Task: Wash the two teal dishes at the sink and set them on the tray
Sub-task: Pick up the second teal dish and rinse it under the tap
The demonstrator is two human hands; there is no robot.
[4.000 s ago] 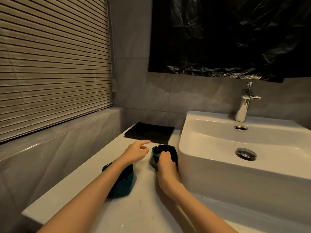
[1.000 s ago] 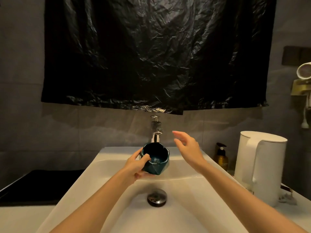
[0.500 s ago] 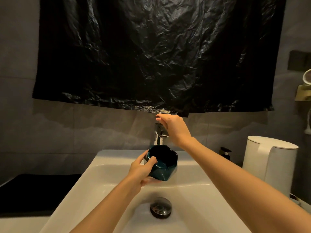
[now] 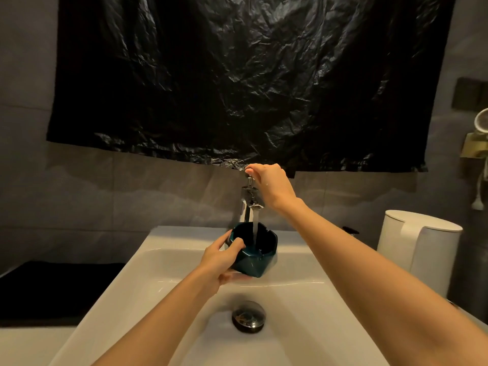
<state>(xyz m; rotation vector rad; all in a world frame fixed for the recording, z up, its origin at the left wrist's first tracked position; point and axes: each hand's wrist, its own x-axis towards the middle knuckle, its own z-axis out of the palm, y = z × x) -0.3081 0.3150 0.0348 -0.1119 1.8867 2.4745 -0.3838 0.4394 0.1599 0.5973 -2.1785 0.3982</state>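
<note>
My left hand [image 4: 220, 260] grips a small teal dish [image 4: 257, 256] by its left rim and holds it tilted over the white sink [image 4: 169, 281], right under the chrome tap [image 4: 249, 199]. A stream of water [image 4: 255, 225] runs from the spout into the dish. My right hand [image 4: 272, 184] is up on the tap's lever, fingers closed on its top. The black tray [image 4: 52, 289] lies on the counter to the left of the sink. The second teal dish is out of view.
A chrome drain plug [image 4: 248, 316] sits in the basin below the dish. A white kettle [image 4: 420, 249] stands right of the sink, with a dark pump bottle [image 4: 350, 230] behind my right forearm. Black plastic sheeting [image 4: 250, 80] covers the wall above the tap.
My right hand went up from mid-air onto the tap lever, and water now runs into the dish. My left hand carried the dish from the counter to under the spout.
</note>
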